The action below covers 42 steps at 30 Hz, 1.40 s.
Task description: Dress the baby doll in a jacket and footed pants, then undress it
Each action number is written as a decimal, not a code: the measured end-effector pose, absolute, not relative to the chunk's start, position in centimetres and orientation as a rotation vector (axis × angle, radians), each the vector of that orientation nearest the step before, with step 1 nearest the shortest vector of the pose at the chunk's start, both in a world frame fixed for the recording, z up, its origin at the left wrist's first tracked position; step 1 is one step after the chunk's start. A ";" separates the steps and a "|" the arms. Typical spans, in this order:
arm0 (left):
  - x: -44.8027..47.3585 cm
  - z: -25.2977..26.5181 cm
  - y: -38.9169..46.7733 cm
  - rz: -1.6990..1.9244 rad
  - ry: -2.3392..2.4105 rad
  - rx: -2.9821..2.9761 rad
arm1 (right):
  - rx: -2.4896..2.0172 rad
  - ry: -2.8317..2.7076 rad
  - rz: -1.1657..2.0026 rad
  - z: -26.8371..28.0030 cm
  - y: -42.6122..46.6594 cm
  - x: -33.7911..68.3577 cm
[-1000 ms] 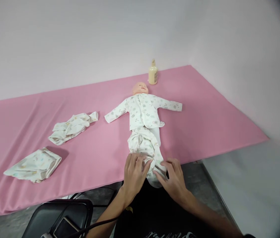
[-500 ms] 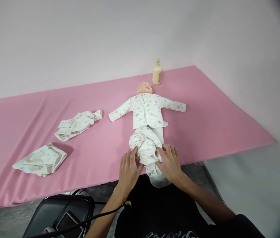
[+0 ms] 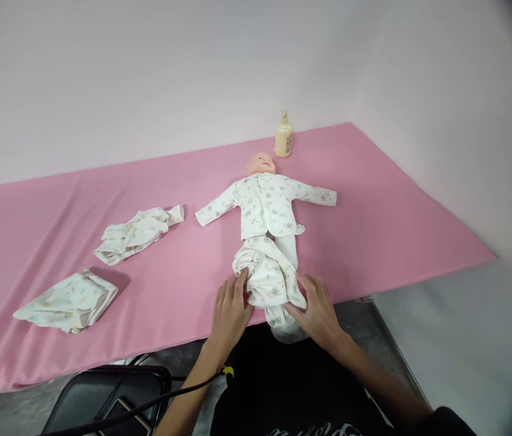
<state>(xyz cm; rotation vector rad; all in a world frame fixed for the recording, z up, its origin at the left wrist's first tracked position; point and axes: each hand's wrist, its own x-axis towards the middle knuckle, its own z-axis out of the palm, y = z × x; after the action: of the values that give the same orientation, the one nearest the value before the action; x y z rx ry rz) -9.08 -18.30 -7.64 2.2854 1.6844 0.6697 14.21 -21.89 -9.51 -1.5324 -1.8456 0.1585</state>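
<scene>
A baby doll (image 3: 261,163) lies on its back, arms spread, dressed in a white printed jacket (image 3: 262,209). Bunched white printed baby pants (image 3: 267,281) cover its lower body, and part of them hangs past the table's front edge. My left hand (image 3: 231,309) pinches the pants at their left side between thumb and fingers. On the right side, my right hand (image 3: 317,312) has its thumb and fingers closed on a fold of the same cloth. A bare white patch (image 3: 287,249) shows between jacket and pants. The doll's legs are hidden.
A pump bottle (image 3: 284,136) stands behind the doll's head. Crumpled printed clothing (image 3: 138,233) and a folded printed cloth (image 3: 69,301) lie to the left on the pink sheet (image 3: 396,230). A black chair (image 3: 115,387) and a cable (image 3: 178,393) are below the edge.
My right hand has moved slightly outward, and the right edge of the pants is spread wider and flatter. My left hand stays at the left side. The view has shifted a little.
</scene>
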 end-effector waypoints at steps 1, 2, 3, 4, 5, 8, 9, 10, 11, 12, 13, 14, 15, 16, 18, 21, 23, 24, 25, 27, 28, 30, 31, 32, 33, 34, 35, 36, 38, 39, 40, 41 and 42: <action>-9.3 -7.0 -18.7 0.608 1.642 2.251 | -1.577 -1.782 0.206 -9.9 -22.9 14.6; -9.6 -6.2 -19.1 0.554 1.590 2.215 | -1.631 -1.704 0.240 -10.3 -23.9 14.9; -9.9 -5.2 -19.4 0.514 1.530 2.183 | -1.680 -1.626 0.259 -10.6 -24.9 15.2; -10.1 -4.1 -19.5 0.479 1.468 2.157 | -1.715 -1.564 0.268 -10.8 -25.8 15.3; -10.2 -2.8 -19.5 0.464 1.402 2.143 | -1.729 -1.526 0.267 -10.9 -26.6 15.3; -9.1 1.1 -17.6 0.502 1.252 2.164 | -1.697 -1.565 0.290 -10.6 -27.7 14.8; -8.3 2.2 -16.5 0.527 1.214 2.190 | -1.676 -1.594 0.324 -10.3 -27.7 14.5; -7.3 3.1 -15.2 0.553 1.171 2.224 | -1.654 -1.617 0.378 -10.0 -27.6 14.2; -6.1 3.8 -13.7 0.565 1.110 2.259 | -1.628 -1.630 0.437 -9.7 -27.5 13.9; -5.0 4.3 -12.2 0.571 1.045 2.287 | -1.597 -1.634 0.483 -9.3 -27.3 13.7; -3.9 4.6 -10.8 0.577 0.998 2.302 | -1.561 -1.630 0.496 -8.8 -27.1 13.6; -3.0 4.7 -9.4 0.579 0.945 2.316 | -1.522 -1.623 0.469 -8.2 -26.9 13.5; -2.2 4.7 -8.2 0.600 0.893 2.319 | -1.482 -1.608 0.403 -7.6 -26.6 13.5; -1.6 4.6 -7.2 0.596 0.845 2.317 | -1.445 -1.588 0.311 -6.9 -26.3 13.6; -0.8 4.4 -5.6 0.436 0.782 2.305 | -1.385 -1.561 0.139 -5.6 -25.7 13.6; -0.4 4.4 -4.4 0.071 0.800 2.346 | -1.331 -1.621 0.010 -4.2 -25.0 13.5; -0.3 4.8 -4.1 -0.185 0.827 2.474 | -1.266 -1.736 -0.006 -4.1 -24.9 13.3; -0.2 5.1 -4.1 -0.335 0.824 2.548 | -1.216 -1.812 0.000 -4.2 -25.1 13.2; -0.2 5.4 -4.1 -0.485 0.804 2.606 | -1.158 -1.898 0.028 -4.5 -25.2 13.2; -0.3 6.0 -4.0 -0.714 0.731 2.663 | -1.027 -2.047 0.155 -5.2 -25.5 13.6; -0.4 6.3 -4.0 -0.780 0.692 2.672 | -0.982 -2.078 0.256 -5.5 -25.6 13.9; -0.6 6.7 -4.0 -0.823 0.628 2.679 | -0.972 -2.007 0.475 -6.0 -25.4 14.7; -0.8 6.9 -4.0 -0.820 0.607 2.677 | -1.021 -1.908 0.571 -6.1 -25.2 15.1; -1.0 7.0 -4.1 -0.815 0.598 2.676 | -1.104 -1.783 0.657 -6.1 -24.8 15.5; -1.1 7.2 -4.2 -0.820 0.598 2.672 | -1.207 -1.657 0.743 -6.1 -24.4 15.7; -1.3 7.3 -4.3 -0.835 0.606 2.668 | -1.306 -1.542 0.833 -6.0 -24.1 15.9; -1.4 7.5 -4.4 -0.852 0.620 2.662 | -1.386 -1.448 0.928 -5.9 -23.7 16.0; -1.4 7.7 -4.6 -0.867 0.634 2.651 | -1.444 -1.383 1.027 -5.7 -23.5 15.9; -1.4 8.2 -4.7 -0.886 0.666 2.602 | -1.487 -1.328 1.199 -5.6 -23.4 15.6; -1.3 8.5 -4.7 -0.886 0.683 2.550 | -1.488 -1.318 1.261 -5.6 -23.5 15.3; -1.2 8.8 -4.7 -0.882 0.699 2.473 | -1.491 -1.310 1.304 -5.6 -23.6 15.1; -1.1 9.2 -4.5 -0.878 0.706 2.372 | -1.498 -1.302 1.338 -5.7 -23.8 15.0; -1.0 9.5 -4.3 -0.865 0.703 2.258 | -1.501 -1.293 1.370 -5.8 -24.1 14.8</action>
<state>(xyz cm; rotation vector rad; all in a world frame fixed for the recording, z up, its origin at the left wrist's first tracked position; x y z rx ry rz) -0.96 -4.34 9.50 2.2583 0.7029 -0.8649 14.81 -24.08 -5.80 -1.5006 -1.2928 1.3700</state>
